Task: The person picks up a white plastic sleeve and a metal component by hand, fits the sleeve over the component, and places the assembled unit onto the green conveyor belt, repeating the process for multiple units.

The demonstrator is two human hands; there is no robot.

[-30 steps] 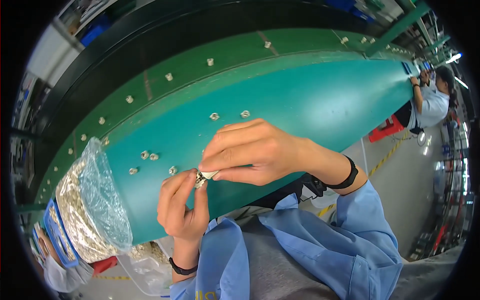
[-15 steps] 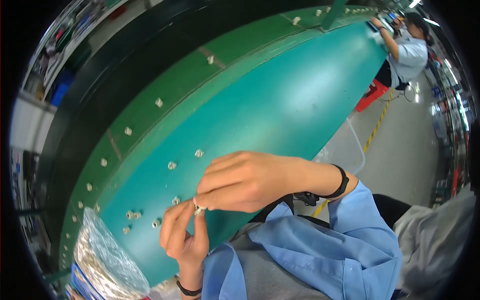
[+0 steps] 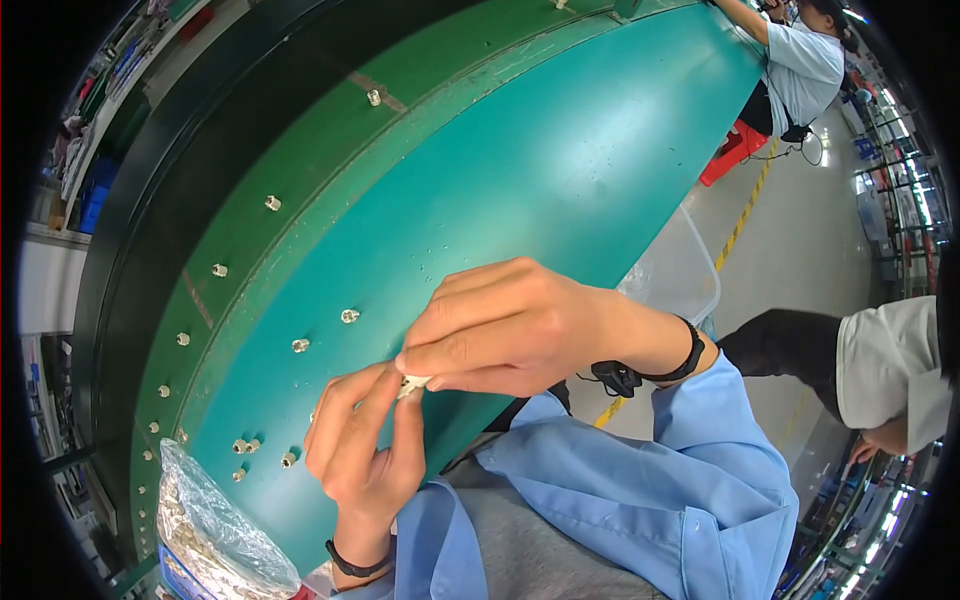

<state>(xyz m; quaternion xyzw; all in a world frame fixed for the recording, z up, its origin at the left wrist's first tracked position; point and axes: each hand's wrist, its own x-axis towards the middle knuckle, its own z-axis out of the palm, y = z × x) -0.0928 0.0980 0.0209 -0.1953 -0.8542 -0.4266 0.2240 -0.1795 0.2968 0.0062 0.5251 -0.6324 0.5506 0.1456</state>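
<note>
My left hand (image 3: 365,440) and my right hand (image 3: 515,335) meet over the near edge of the green worktop. Between their fingertips they pinch a small pale fitting (image 3: 413,382), partly covered by the fingers. Loose fittings of a similar look lie on the worktop: one fitting (image 3: 349,316) and another fitting (image 3: 300,345) beyond my hands. Several more sit left of my left hand, among them a fitting (image 3: 289,460) close to it.
A dark green belt (image 3: 320,150) curves along the far side, carrying spaced fittings (image 3: 273,202). A clear plastic bag (image 3: 215,525) full of pieces stands at lower left. A co-worker (image 3: 805,70) is at the far right end; another person's sleeve (image 3: 890,350) shows at right.
The view has shifted, so the worktop pieces appear further left. Both hands keep their pinch, and more of the fitting shows between them. Another person's hand has come into sight at right.
</note>
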